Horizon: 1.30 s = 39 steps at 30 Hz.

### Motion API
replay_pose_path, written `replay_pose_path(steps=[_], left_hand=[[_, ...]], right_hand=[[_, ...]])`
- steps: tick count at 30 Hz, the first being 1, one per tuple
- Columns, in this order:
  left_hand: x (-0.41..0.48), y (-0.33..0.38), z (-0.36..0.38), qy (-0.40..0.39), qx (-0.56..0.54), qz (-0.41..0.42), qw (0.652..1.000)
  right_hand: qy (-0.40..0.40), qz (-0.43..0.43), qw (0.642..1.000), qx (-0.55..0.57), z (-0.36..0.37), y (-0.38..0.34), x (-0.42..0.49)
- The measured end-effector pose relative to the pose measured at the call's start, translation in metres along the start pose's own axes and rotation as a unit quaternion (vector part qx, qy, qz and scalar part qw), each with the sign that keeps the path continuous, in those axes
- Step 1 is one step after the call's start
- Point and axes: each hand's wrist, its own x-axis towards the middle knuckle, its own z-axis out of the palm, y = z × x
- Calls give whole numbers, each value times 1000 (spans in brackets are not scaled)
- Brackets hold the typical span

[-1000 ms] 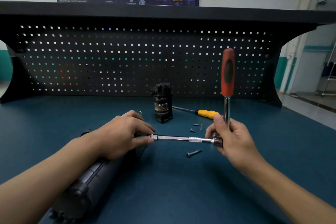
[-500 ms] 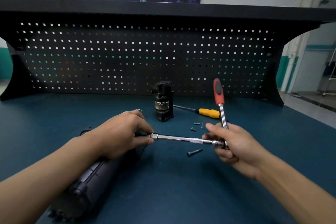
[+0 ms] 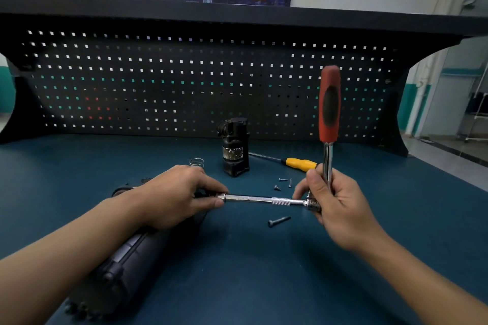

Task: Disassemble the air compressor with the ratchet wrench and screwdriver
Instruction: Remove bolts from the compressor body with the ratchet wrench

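The air compressor [image 3: 126, 266] lies on its side at the left of the blue bench top [image 3: 264, 285], its dark ribbed body running from the near left edge up under the left hand [image 3: 174, 195]. That hand is curled over the compressor's far end, thumb and forefinger pinching the tip of the extension bar [image 3: 258, 199] where it meets the housing. The fastener itself is hidden.

The bar runs level to the right into the head of the ratchet wrench [image 3: 329, 105], which the right hand [image 3: 340, 208] grips low on the steel shank. What has changed is the red handle. A second ago it stood upright, half a second ago it leaned away and to the left, and now it stands upright again. The left hand and the bar have barely shifted. I judge this to be one back-and-forth ratchet stroke, so a bolt in the compressor's end is probably being backed out bit by bit and is not yet free.

No tray or box is in view. Removed parts lie loose on the bench: a wire ring [image 3: 196, 162], an upright black sub-unit [image 3: 235, 150], small screws [image 3: 282, 183] and a longer bolt [image 3: 278, 220]. The yellow screwdriver [image 3: 298, 163] lies idle behind them.
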Motion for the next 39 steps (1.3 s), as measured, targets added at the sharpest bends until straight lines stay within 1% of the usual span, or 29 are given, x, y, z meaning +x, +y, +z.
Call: replay_pose_path(steps=[6,8,10,13,16,24,26,28,32,36,39], left_hand=[[-3,1,0,2,9,4,1000],[-3,2,-1,-2,5,3,1000],[-2,3,-1,1,0,3,1000],[-1,5,-1,9,-3,4,1000],[-2,7,-1,16,-4,6,1000],[-3,8,-3,28,-12,6,1000],[-3,8,-3,30,-10,9,999],[-3,9,-3,29,-3,11,1000],[-3,9,-2,29,3,-2,1000],[-4,7,0,27,20,-5,999],[-3,6,2,7,79,10,997]], right_hand=[[0,-3,1000,13,2,-4,-2],[3,27,999,44,4,-5,-2],[17,90,993,78,5,-6,0],[25,217,965,147,4,-5,4],[-1,313,924,222,1,-2,6],[-41,414,849,325,-7,-5,10],[-42,425,839,337,-7,-4,10],[-39,416,852,315,-5,-2,9],[-37,337,915,218,-1,1,6],[-1,206,972,113,2,0,4],[17,86,995,48,4,-2,2]])
